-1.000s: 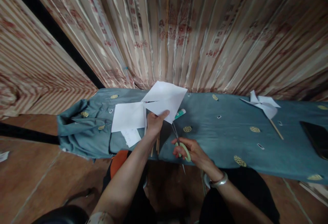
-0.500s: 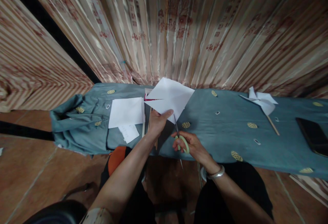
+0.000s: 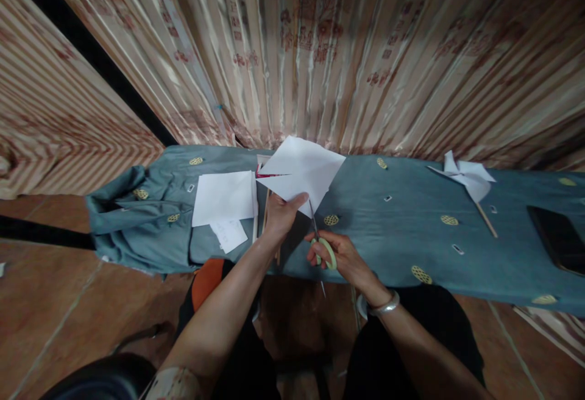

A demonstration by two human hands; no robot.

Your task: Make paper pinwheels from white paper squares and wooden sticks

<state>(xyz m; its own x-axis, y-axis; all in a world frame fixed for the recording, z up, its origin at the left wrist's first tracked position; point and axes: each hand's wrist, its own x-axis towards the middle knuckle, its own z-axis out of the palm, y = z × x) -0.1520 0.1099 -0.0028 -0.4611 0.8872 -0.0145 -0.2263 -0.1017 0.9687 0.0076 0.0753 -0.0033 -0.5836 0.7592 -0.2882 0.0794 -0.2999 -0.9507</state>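
My left hand [image 3: 284,210] pinches a square white sheet of paper [image 3: 305,167] near its lower edge, thumb on top. The sheet is turned cornerwise, and a slit runs inward from its left corner. In my right hand [image 3: 336,252] is a pair of scissors [image 3: 328,255] with pale green handles, fingers closed through the loops. Its blades reach up to the sheet's lower corner and lie across the paper there. Part of the blades is hidden by the sheet.
Left of my hands lie a stack of white paper [image 3: 223,199] and a smaller marked slip [image 3: 229,235]. Thin sticks [image 3: 265,211] lie beside them. To the right are a white paper pinwheel [image 3: 467,177] on a stick and a black phone [image 3: 555,235]. A green-blue cloth [image 3: 393,241] covers the table.
Very little differs. The whole view has shifted slightly; both hands keep the same hold on the paper and scissors.
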